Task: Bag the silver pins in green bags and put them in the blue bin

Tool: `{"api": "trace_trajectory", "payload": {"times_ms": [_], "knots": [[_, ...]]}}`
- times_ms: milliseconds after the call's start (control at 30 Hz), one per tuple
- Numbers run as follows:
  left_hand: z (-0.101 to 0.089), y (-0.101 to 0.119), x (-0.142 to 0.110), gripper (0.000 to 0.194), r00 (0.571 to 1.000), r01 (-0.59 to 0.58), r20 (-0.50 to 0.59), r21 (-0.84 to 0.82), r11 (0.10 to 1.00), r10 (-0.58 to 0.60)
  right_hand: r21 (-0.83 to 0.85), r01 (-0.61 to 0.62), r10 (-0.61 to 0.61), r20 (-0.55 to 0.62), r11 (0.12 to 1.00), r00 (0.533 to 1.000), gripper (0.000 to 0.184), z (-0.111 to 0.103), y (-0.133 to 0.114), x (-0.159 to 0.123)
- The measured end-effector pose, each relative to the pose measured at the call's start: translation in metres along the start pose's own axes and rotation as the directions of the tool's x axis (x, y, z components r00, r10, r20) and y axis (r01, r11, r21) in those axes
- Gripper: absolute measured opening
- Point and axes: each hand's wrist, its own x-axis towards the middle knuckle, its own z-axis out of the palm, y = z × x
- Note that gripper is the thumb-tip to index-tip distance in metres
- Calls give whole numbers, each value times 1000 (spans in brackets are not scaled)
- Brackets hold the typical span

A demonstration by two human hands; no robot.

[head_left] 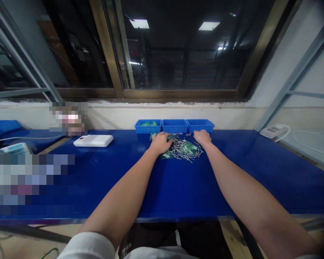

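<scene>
A loose pile of thin silvery metal pins [181, 150], like screws or nails, lies on the blue table mixed with green plastic pieces [189, 148]. My left hand [161, 142] rests over the pile's left side, its thumb and fingers apart; what lies beneath the palm is hidden. On the other side, my right hand [203, 137] has its fingers drawn together at the pile's back right, just in front of the right bin. A few pins lie near its fingertips, and I cannot make out what is between them.
Behind the pile stand three blue bins: the left bin [137, 127] has green pieces, then a middle bin [175, 126] and a right bin [201, 126]. A white box-like device [93, 140] lies to the left. A white power strip [274, 130] is at the far right. Blurred patches cover the left.
</scene>
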Motion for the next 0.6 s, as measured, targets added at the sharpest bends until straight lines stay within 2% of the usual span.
{"api": "trace_trajectory", "payload": {"times_ms": [100, 400, 600], "knots": [[1, -1, 0, 33, 1000, -2, 9, 1, 1000, 2, -11, -90, 90, 66, 996, 994, 34, -2, -1, -1], [-1, 2, 0, 32, 1000, -5, 18, -12, 1000, 5, -158, 15, 0, 97, 987, 995, 32, 0, -6, -6], [-2, 2, -1, 31, 1000, -9, 29, -18, 1000, 10, -179, 75, -41, 186, 981, 982, 24, 3, -5, -5]]}}
